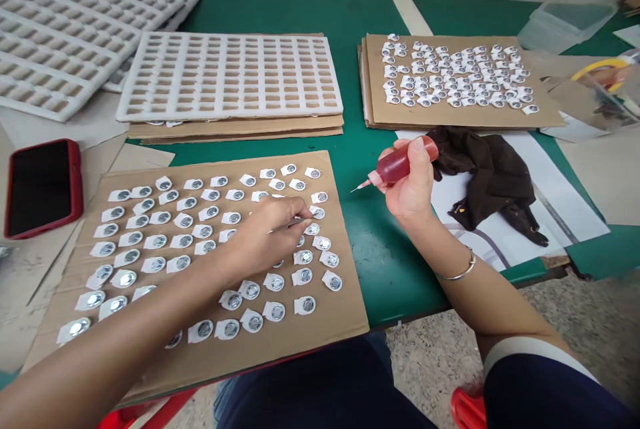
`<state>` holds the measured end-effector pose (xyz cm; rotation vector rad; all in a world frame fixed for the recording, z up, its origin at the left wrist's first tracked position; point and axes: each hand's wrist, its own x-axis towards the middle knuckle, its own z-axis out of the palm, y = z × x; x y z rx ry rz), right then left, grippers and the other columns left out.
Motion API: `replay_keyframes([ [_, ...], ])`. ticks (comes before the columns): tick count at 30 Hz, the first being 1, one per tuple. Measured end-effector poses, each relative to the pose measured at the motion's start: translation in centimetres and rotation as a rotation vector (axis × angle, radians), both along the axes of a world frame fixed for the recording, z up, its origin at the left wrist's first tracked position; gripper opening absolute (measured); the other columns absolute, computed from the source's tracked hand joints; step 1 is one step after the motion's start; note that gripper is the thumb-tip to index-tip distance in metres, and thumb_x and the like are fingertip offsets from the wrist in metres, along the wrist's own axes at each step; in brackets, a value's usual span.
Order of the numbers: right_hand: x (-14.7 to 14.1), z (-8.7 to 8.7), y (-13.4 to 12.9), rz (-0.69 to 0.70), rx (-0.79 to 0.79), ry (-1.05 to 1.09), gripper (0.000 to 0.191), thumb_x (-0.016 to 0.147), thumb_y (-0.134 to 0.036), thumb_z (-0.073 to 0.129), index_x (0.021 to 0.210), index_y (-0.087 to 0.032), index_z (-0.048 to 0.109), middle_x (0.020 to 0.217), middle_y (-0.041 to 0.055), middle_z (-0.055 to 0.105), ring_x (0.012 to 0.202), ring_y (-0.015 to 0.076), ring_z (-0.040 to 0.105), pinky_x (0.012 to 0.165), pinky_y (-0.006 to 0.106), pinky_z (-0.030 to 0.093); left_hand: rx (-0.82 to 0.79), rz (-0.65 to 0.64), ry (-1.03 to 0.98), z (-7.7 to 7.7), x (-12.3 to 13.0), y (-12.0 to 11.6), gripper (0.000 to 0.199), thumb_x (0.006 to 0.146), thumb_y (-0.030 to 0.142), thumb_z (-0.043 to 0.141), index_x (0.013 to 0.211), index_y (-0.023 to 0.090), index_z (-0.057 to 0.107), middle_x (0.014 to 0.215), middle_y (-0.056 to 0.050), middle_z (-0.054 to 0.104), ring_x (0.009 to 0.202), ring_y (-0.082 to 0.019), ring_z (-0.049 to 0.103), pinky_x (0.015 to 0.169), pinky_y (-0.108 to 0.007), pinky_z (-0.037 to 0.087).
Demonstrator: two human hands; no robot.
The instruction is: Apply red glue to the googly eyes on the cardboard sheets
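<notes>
My left hand [273, 229] is closed around slim metal tweezers [289, 224]. Their tip reaches a small round silver part on a white paper tab [317, 212], near the right side of a cardboard sheet [345, 309]; contact is hard to make out. Many similar parts lie in rough rows on this sheet, some hidden under my left forearm. Off the sheet's right edge, my right hand [413, 179] grips a red squeeze bottle [395, 164], tilted with its thin needle nozzle [361, 185] pointing left and slightly down. The nozzle is apart from the parts.
White slotted trays [220, 109] rest on cardboard behind the sheet, with more [65, 106] at back left. A phone [45, 186] lies left. Another part-covered cardboard stack [450, 119] stands back right, near a dark cloth [493, 176], a clear plastic box [563, 26] and yellow tape [595, 68].
</notes>
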<state>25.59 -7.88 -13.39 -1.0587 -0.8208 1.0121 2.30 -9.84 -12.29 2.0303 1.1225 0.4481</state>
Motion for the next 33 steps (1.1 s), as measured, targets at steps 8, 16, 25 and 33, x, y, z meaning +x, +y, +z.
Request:
replay_keyframes([
  [8, -1.4, 0.4, -0.3, 0.029, 0.036, -0.08, 0.031, 0.077, -0.053, 0.06, 0.083, -0.025, 0.047, 0.063, -0.0039, 0.056, 0.042, 0.0134, 0.058, 0.029, 0.023, 0.027, 0.125, -0.067, 0.111, 0.2, 0.5, -0.8, 0.014, 0.08, 0.012, 0.046, 0.07, 0.016, 0.054, 0.059, 0.002, 0.055, 0.052, -0.01, 0.048, 0.051, -0.023, 0.038],
  [16, -6.0, 1.7, -1.1, 0.205, 0.029, -0.399, 0.034, 0.071, -0.048, 0.07, 0.083, -0.023, 0.049, 0.057, -0.0058, 0.057, 0.046, 0.0136, 0.06, 0.046, 0.027, 0.049, 0.422, -0.364, 0.561, 0.5, 1.9, -3.8, 0.022, 0.067, -0.002, 0.043, 0.081, 0.011, 0.055, 0.077, -0.011, 0.062, 0.058, -0.021, 0.059, 0.051, -0.032, 0.045],
  [25, -6.9, -0.7, -1.2, 0.109, 0.098, -0.698, 0.032, 0.069, -0.047, 0.07, 0.077, -0.023, 0.051, 0.065, -0.0012, 0.06, 0.055, 0.016, 0.058, 0.055, 0.034, 0.051, 0.88, -0.282, 0.515, -2.0, 2.3, -5.0, 0.019, 0.077, 0.001, 0.039, 0.071, 0.012, 0.053, 0.074, -0.015, 0.065, 0.056, -0.021, 0.062, 0.048, -0.03, 0.047],
  [33, -6.9, -0.6, -1.2, 0.1, 0.124, -0.772, 0.03, 0.068, -0.044, 0.071, 0.074, -0.023, 0.052, 0.066, -0.0012, 0.06, 0.058, 0.0151, 0.055, 0.057, 0.033, 0.048, 0.92, -0.257, 0.468, -2.2, 2.2, -5.1, 0.019, 0.076, 0.0, 0.039, 0.072, 0.01, 0.055, 0.088, -0.024, 0.067, 0.054, -0.021, 0.062, 0.047, -0.031, 0.046],
])
